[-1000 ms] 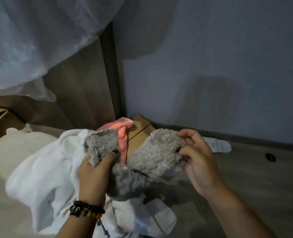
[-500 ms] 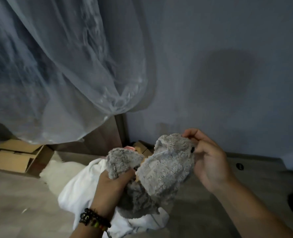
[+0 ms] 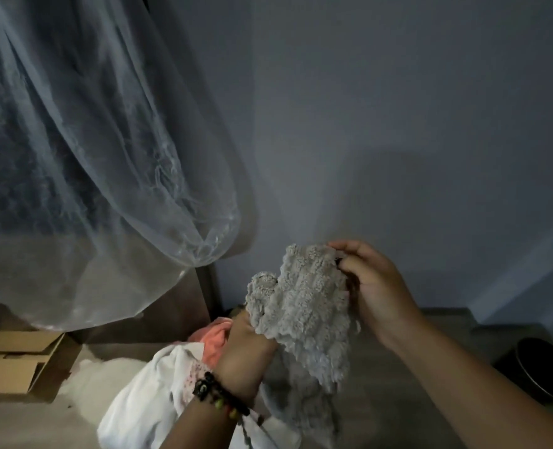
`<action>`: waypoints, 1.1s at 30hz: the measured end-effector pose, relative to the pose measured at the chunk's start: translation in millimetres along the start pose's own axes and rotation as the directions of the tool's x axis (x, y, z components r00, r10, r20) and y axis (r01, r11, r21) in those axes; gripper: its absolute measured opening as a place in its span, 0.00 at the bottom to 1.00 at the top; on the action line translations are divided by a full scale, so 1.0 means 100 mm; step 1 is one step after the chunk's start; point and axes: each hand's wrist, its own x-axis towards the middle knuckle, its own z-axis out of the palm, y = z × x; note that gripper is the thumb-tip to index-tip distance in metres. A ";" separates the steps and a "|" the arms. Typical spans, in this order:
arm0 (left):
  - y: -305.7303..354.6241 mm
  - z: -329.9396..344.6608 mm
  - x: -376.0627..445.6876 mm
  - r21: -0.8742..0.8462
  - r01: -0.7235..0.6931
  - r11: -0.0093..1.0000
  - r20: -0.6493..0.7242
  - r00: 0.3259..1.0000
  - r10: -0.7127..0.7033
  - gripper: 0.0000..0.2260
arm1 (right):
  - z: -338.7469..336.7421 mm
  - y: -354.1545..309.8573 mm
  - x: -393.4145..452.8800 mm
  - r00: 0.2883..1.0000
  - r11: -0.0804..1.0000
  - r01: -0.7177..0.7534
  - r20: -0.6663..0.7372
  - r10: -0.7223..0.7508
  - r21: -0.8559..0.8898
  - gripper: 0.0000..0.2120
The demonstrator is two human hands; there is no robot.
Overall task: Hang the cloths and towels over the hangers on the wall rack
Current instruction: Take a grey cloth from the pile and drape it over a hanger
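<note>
Both grips on the grey fluffy towel (image 3: 304, 315). My right hand (image 3: 375, 286) pinches its top edge, fingers curled over the hem; my left hand (image 3: 246, 354) is closed around a bunched corner lower down, beaded bracelet (image 3: 216, 395) at the wrist. I hold it at two points so it opens out flat enough to drape over a hanger, my guess. Towel is in the air in front of the grey wall (image 3: 398, 124); no rack or hangers in view. Below on the floor: white cloth (image 3: 139, 403) heaped with a pink cloth (image 3: 212, 338) on top, still to hang. Left: an open cardboard box (image 3: 13, 361), contents not visible. Sheer curtain (image 3: 74, 157) hangs above it.
</note>
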 end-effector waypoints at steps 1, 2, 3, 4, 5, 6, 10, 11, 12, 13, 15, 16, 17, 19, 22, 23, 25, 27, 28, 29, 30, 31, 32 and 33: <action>0.06 0.06 0.00 -0.026 -0.012 1.000 0.027 1.000 0.013 0.18 | -0.07 -0.02 -0.05 0.999 0.993 0.045 -0.023 -0.048 -0.113 0.12; 0.14 0.12 0.00 -0.042 -0.028 0.999 0.066 0.997 0.030 0.18 | -0.13 -0.03 -0.12 0.994 0.968 0.090 -0.041 -0.103 -0.236 0.11; 0.22 0.19 -0.01 -0.057 -0.036 0.998 0.096 0.995 0.042 0.18 | -0.19 -0.06 -0.19 0.984 0.930 0.137 -0.057 -0.166 -0.341 0.10; 0.29 0.25 -0.01 -0.067 -0.040 0.997 0.115 0.992 0.048 0.16 | -0.24 -0.09 -0.27 0.970 0.891 0.183 -0.073 -0.233 -0.415 0.10; 0.37 0.32 -0.01 -0.079 -0.040 0.996 0.125 0.991 0.049 0.14 | -0.29 -0.15 -0.36 0.952 0.863 0.228 -0.082 -0.294 -0.450 0.11; 0.44 0.38 0.00 -0.085 -0.043 0.995 0.135 0.989 0.054 0.12 | -0.34 -0.20 -0.44 0.936 0.843 0.275 -0.074 -0.345 -0.462 0.11; 0.73 0.69 0.04 -0.076 -0.082 0.994 0.147 0.985 0.092 0.12 | -0.52 -0.47 -0.70 0.954 0.896 0.300 0.097 -0.284 -0.327 0.05; 0.80 0.77 0.05 -0.070 -0.093 0.993 0.165 0.981 0.104 0.14 | -0.57 -0.52 -0.73 0.962 0.917 0.270 0.123 -0.244 -0.295 0.06; 0.87 0.87 0.06 -0.060 -0.104 0.993 0.187 0.976 0.114 0.15 | -0.62 -0.55 -0.74 0.968 0.930 0.245 0.120 -0.220 -0.275 0.08; 0.93 0.96 0.08 -0.044 -0.116 0.992 0.209 0.970 0.123 0.14 | -0.69 -0.58 -0.73 0.973 0.940 0.226 0.094 -0.209 -0.256 0.10; 1.01 1.16 0.11 -0.012 -0.142 0.990 0.260 0.955 0.141 0.08 | -0.84 -0.64 -0.70 0.978 0.956 0.207 0.028 -0.206 -0.207 0.12; 1.04 1.26 0.14 -0.008 -0.153 0.988 0.288 0.946 0.149 0.07 | -0.94 -0.67 -0.68 0.979 0.964 0.204 0.003 -0.206 -0.171 0.12; 1.05 1.36 0.17 -0.012 -0.158 0.987 0.314 0.937 0.154 0.07 | -1.06 -0.70 -0.66 0.979 0.971 0.200 -0.020 -0.205 -0.133 0.12; 1.06 1.61 0.23 -0.026 -0.158 0.987 0.348 0.924 0.158 0.09 | -1.34 -0.76 -0.58 0.979 0.979 0.194 -0.050 -0.198 -0.069 0.09; 1.03 2.02 0.38 -0.050 -0.122 0.991 0.327 0.936 0.131 0.13 | -1.87 -0.79 -0.39 0.981 0.986 0.153 -0.128 -0.143 0.072 0.10; 1.01 2.17 0.44 -0.048 -0.116 0.992 0.317 0.940 0.125 0.12 | -2.08 -0.81 -0.33 0.977 0.986 0.146 -0.169 -0.131 0.081 0.11; 0.98 2.50 0.58 -0.001 -0.131 0.991 0.302 0.945 0.125 0.11 | -2.54 -0.89 -0.23 0.954 0.988 0.157 -0.258 -0.149 0.010 0.11; 0.98 2.84 0.72 0.060 -0.173 0.983 0.295 0.944 0.148 0.11 | -3.05 -1.01 -0.13 0.910 0.970 0.182 -0.346 -0.228 -0.159 0.10; 0.99 3.02 0.78 0.094 -0.206 0.974 0.296 0.940 0.170 0.11 | -3.31 -1.08 -0.09 0.883 0.943 0.204 -0.368 -0.293 -0.262 0.10; 0.99 3.24 0.87 0.129 -0.242 0.962 0.296 0.935 0.195 0.12 | -3.60 -1.16 -0.05 0.856 0.904 0.221 -0.371 -0.360 -0.366 0.12; 1.00 3.37 0.95 0.168 -0.281 0.945 0.293 0.929 0.224 0.12 | -3.82 -1.24 -0.02 0.838 0.861 0.236 -0.354 -0.415 -0.451 0.13; 1.01 3.48 1.03 0.215 -0.321 0.922 0.287 0.924 0.254 0.12 | -4.01 -1.33 0.01 0.827 0.819 0.253 -0.325 -0.459 -0.515 0.15; 1.01 3.66 1.13 0.268 -0.351 0.897 0.283 0.919 0.274 0.13 | -4.26 -1.42 0.03 0.822 0.780 0.265 -0.289 -0.490 -0.567 0.17; 1.02 3.81 1.23 0.324 -0.377 0.868 0.284 0.914 0.291 0.15 | -4.49 -1.52 0.05 0.826 0.756 0.274 -0.258 -0.501 -0.594 0.17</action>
